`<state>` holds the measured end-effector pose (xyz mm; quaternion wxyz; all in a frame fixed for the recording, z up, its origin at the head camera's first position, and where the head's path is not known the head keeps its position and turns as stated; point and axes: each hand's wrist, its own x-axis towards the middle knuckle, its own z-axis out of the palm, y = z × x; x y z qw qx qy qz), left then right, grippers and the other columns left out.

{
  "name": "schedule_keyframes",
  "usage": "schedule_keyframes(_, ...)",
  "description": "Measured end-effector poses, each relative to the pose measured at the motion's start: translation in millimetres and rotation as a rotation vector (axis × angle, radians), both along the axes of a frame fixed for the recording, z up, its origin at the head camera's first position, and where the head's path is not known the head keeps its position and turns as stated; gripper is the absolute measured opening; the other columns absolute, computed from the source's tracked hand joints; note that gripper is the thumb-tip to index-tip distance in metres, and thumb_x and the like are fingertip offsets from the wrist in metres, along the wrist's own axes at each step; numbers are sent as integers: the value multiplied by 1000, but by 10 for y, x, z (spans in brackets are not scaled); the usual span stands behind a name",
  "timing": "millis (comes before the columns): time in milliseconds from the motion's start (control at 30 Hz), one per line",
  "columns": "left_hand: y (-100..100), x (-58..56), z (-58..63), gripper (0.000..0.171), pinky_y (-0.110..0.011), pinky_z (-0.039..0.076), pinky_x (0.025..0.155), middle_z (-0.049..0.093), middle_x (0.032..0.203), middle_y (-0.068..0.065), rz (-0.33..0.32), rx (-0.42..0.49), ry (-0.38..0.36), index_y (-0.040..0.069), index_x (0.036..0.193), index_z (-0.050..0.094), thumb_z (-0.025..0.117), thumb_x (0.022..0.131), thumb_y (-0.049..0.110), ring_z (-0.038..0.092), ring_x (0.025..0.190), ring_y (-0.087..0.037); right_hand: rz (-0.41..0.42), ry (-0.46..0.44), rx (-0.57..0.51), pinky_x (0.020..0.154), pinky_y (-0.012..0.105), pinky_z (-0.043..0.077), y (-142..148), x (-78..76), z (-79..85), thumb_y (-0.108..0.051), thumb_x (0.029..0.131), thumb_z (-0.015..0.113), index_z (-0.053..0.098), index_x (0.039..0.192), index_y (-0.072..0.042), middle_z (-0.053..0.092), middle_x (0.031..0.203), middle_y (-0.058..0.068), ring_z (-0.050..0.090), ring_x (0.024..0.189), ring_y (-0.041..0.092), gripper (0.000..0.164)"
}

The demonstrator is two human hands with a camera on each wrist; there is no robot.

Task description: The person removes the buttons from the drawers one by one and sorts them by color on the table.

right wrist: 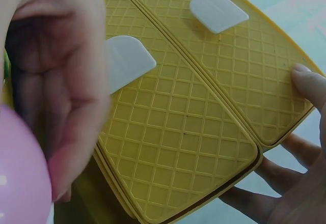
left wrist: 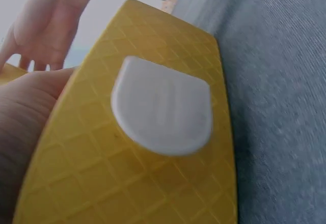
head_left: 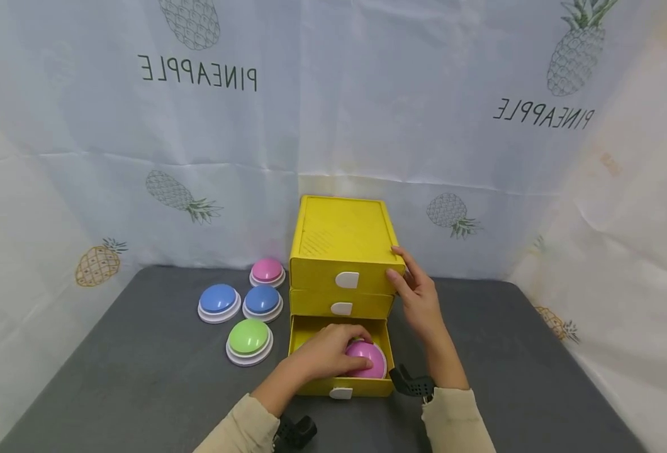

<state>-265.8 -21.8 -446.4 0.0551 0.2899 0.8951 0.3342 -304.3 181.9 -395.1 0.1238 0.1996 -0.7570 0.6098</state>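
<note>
A yellow drawer cabinet (head_left: 345, 229) stands with its bottom drawer (head_left: 381, 388) pulled out. Inside that drawer is a pink dome push button (head_left: 369, 360) on a white base. My left hand (head_left: 326, 353) reaches over the drawer's front and holds this button between thumb and fingers; the right wrist view shows the curled left hand (right wrist: 66, 76) against the pink dome (right wrist: 20, 168). My right hand (head_left: 421, 302) grips the cabinet's upper right corner, thumb on the front face and other fingers along the side. In the left wrist view, the drawer's white pull tab (left wrist: 162, 107) fills the middle.
Left of the cabinet, several more dome buttons sit on the grey table (head_left: 141, 377): a pink one (head_left: 267, 270), two blue ones, including the left blue button (head_left: 218, 299), and a green one (head_left: 248, 338). A pineapple-print cloth (head_left: 367, 138) hangs behind.
</note>
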Motion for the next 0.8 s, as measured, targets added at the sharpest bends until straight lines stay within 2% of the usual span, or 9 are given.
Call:
schedule_keyframes(100, -7, -1, 6, 35, -21, 54, 81, 73, 106, 8, 10, 29, -18, 20, 114, 70, 78, 87, 40, 60, 84, -1, -2, -3, 5, 93, 12, 51, -5, -4, 9, -21, 105, 55, 43, 154, -23, 48, 155, 10, 57, 122, -6, 50)
schedule_keyframes(267, -13, 7, 2, 42, -25, 53, 92, 69, 117, 7, 18, 66, -33, 21, 120, 70, 80, 84, 40, 59, 99, -4, -1, -3, 18, 93, 12, 51, -8, 2, 13, -20, 106, 54, 42, 154, -22, 46, 157, 11, 56, 123, -7, 50)
schedule_keyframes(400, -27, -5, 10, 46, -21, 53, 85, 71, 120, 7, -21, 87, -79, 20, 129, 70, 78, 87, 37, 59, 92, -3, -5, 3, 20, 91, 12, 52, -20, -5, 26, -20, 106, 54, 42, 154, -22, 45, 158, 10, 55, 123, -8, 50)
schedule_keyframes(533, -41, 19, 11, 42, -18, 53, 76, 74, 116, 8, -17, 130, -111, 19, 126, 72, 78, 87, 32, 60, 84, 0, 1, 0, 21, 91, 12, 52, -30, -6, 25, -20, 106, 54, 42, 154, -20, 44, 158, 12, 56, 122, -8, 50)
schedule_keyframes(700, -32, 121, 17, 41, -20, 54, 80, 74, 114, 5, 69, 209, -12, 20, 123, 73, 81, 85, 31, 60, 92, -1, -7, -17, 31, 88, 13, 53, -20, 15, 17, -20, 106, 54, 42, 154, -19, 47, 156, 13, 57, 119, -8, 50)
schedule_keyframes(800, -42, 198, 75, 41, -21, 55, 82, 73, 115, 4, 119, 282, 62, 20, 123, 73, 82, 84, 29, 61, 95, -5, -14, -14, 33, 87, 13, 53, -13, 18, 38, -20, 106, 53, 41, 155, -19, 48, 155, 14, 57, 118, -10, 50)
